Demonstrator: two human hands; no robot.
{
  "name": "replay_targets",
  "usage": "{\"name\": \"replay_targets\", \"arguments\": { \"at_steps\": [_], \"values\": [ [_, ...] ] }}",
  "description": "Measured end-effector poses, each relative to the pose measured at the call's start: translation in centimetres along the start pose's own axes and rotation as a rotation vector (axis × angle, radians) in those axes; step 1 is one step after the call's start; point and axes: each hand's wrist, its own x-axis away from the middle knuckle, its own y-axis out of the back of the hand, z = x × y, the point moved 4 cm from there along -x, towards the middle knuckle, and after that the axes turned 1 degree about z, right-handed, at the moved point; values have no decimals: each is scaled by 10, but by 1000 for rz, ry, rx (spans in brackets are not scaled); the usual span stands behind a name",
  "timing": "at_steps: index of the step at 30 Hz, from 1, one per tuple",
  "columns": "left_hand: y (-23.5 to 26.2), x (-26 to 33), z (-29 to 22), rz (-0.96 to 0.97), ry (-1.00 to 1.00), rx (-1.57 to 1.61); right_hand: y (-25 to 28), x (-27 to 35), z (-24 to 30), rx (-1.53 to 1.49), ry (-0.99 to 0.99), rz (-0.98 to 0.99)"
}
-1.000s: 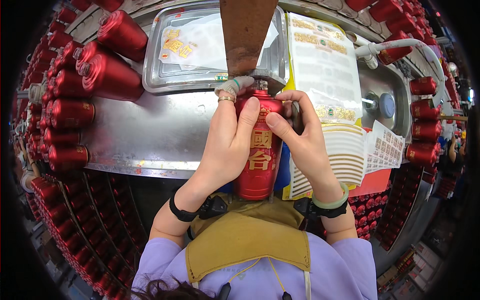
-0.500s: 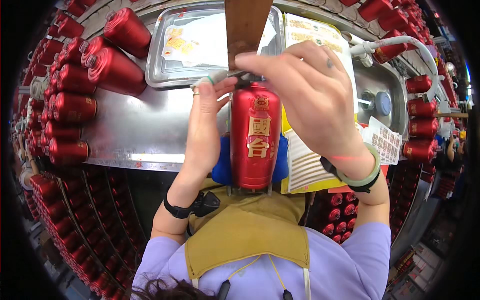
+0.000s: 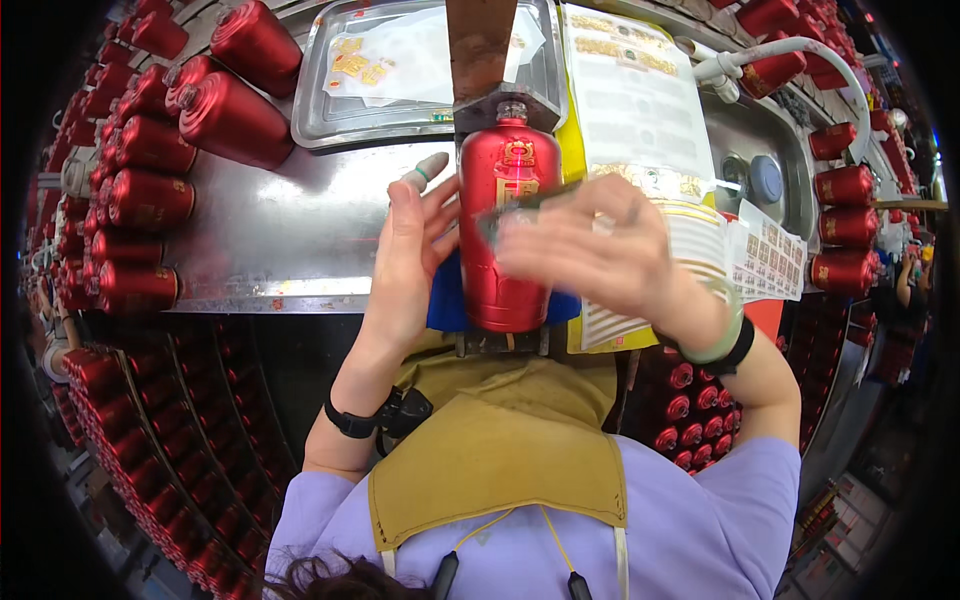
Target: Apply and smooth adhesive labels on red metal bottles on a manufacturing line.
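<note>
A red bottle (image 3: 497, 295) with gold lettering lies in front of me on a blue pad (image 3: 447, 296), its neck pointing away under the foot of a wooden post. My right hand (image 3: 600, 250), blurred by motion, is closed on a dark, flat scraper-like piece (image 3: 545, 198) across the middle of the bottle, partly hiding the lettering. Along the bottle's left side my left hand (image 3: 408, 225) is open, fingers apart and fingertips close to the glass; whether they touch it I cannot tell. A pale cover with a green band sits on one left fingertip.
The wooden post (image 3: 482, 45) rises beyond the bottle. Behind is a metal tray (image 3: 310, 125) with gold stickers on white sheets. Label sheets (image 3: 645, 110) lie right, before a sink (image 3: 790, 140) with a white tap pipe (image 3: 845, 90). Red bottles (image 3: 235, 122) crowd the left side.
My right hand has come from the bottle's neck down to its middle, bringing the dark flat piece over the lettering. My left hand has moved off the neck area, its fingers spreading.
</note>
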Motion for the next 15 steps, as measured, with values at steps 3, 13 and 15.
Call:
{"name": "replay_targets", "arguments": {
  "at_steps": [3,13,15],
  "values": [
    [-2,5,4,45,21,36,12,8,42,-192,-20,150],
    [-13,13,6,101,-56,81,-11,39,-6,-355,-1053,-299],
    [-17,16,2,115,-105,-26,0,41,-17,-121,-945,-265]
  ]
}}
